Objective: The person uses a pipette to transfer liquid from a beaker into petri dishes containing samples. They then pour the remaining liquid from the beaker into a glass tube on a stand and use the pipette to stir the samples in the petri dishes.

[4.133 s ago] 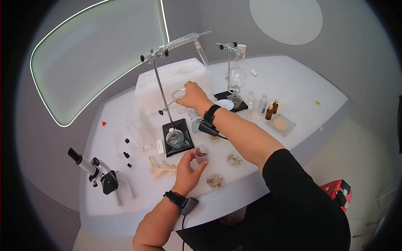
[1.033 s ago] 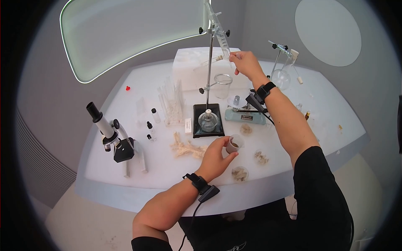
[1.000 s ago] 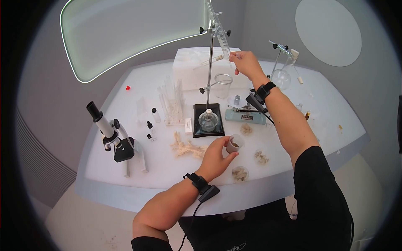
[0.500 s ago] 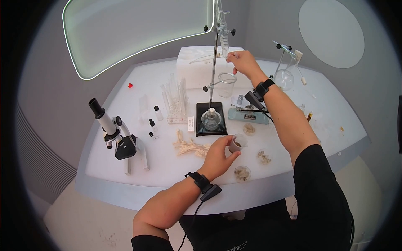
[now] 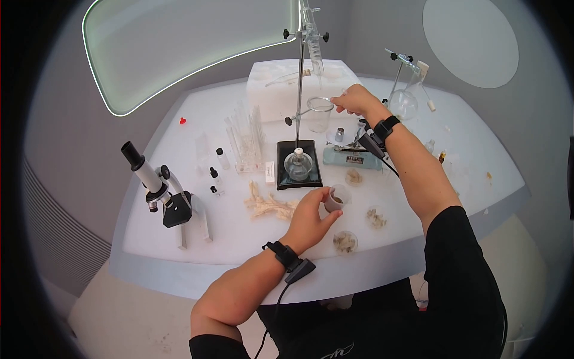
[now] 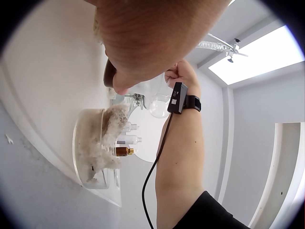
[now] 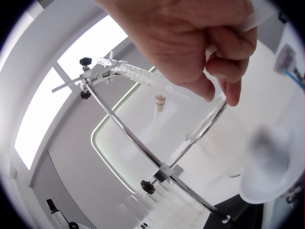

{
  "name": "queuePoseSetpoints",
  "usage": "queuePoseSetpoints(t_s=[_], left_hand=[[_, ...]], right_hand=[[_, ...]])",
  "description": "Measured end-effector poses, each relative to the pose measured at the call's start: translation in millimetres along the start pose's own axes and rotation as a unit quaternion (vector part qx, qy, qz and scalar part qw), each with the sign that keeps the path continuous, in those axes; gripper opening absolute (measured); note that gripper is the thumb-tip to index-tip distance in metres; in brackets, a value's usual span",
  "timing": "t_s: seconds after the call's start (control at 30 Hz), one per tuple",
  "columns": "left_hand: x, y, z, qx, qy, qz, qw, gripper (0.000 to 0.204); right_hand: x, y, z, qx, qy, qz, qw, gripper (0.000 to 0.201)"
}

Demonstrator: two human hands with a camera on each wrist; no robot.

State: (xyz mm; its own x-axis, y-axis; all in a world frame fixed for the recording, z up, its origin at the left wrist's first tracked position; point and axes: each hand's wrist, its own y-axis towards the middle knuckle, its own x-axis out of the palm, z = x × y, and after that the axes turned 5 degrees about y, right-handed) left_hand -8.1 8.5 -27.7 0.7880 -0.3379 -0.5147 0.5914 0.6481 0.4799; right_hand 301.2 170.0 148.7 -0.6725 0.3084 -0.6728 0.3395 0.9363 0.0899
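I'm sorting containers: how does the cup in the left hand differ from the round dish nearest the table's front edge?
The cup is held by the left hand; the dish rests on the table. The cup is deep; the dish is shallow. The cup's contents look brown; the dish's look pale and clumpy. Both hold something.

Pale slender object in hand near ring

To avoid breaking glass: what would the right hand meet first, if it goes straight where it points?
The right hand would probably meet the metal ring first, around the glass vessel; its fingertips look very near, perhaps touching.
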Motion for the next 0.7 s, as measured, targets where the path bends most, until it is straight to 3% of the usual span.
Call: queuePoseSetpoints(t_s=[0.03,0.23,0.53,0.7], left_hand=[[1,0,-1,0.002,-0.003,0.0,1.0,0.061],[0,1,1,-0.003,0.003,-0.01,1.0,0.061],[-1,1,2,-0.013,-0.002,-0.013,1.0,0.062],[0,1,0,-0.008,0.002,-0.007,1.0,0.061]], right_hand=[[4,0,3,0.003,0.059,-0.011,0.998,0.033],[9,-5,-2,0.016,0.023,0.006,1.0,0.025],[29,18,12,0.024,0.122,0.033,0.992,0.026],[34,27,13,0.02,0.094,0.043,0.994,0.024]])
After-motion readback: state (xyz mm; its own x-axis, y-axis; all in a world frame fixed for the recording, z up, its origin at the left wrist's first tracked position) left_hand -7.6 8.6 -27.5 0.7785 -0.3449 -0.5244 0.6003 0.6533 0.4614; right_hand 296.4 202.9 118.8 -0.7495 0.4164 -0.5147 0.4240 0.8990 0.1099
